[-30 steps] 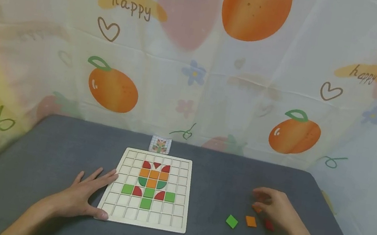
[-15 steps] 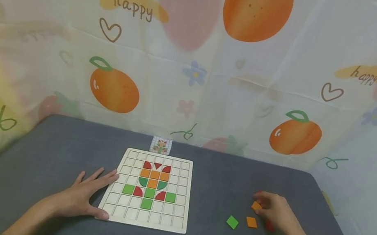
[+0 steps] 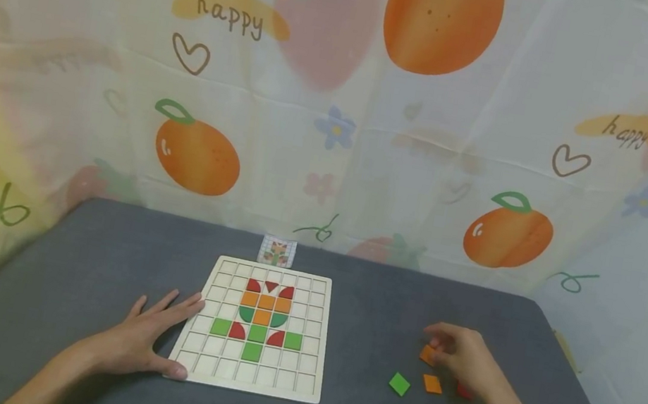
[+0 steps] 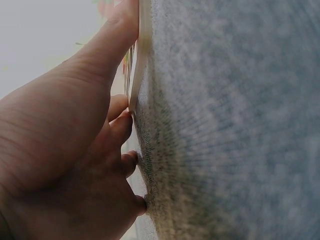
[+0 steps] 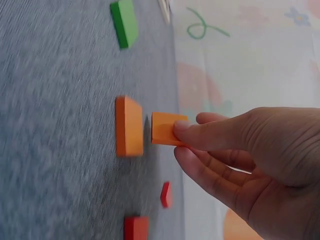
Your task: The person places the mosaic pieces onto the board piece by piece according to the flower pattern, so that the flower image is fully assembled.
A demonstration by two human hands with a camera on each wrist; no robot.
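Observation:
A white grid board (image 3: 293, 384) lies on the table, with red, orange and green pieces set in it as a flower shape. My left hand (image 3: 137, 335) rests along the board's left side, fingers spread, the thumb at its near left corner. In the right wrist view, my right hand (image 5: 240, 155) pinches an orange square tile (image 5: 165, 129) between thumb and fingers, held just off the cloth. Near it on the table lie a second orange tile (image 3: 432, 384), a green tile (image 3: 399, 384) and a red piece (image 3: 464, 391), partly covered by the hand. The right wrist view also has a small red piece (image 5: 166, 195).
Behind the board lies a small picture card (image 3: 276, 251) with a similar flower pattern. A dark grey cloth (image 3: 373, 310) covers the table. At the back hangs a fruit-printed curtain (image 3: 440, 121).
My right hand has picked up the orange tile and moved slightly left with it. The left hand has stayed on the board, whose pieces look the same.

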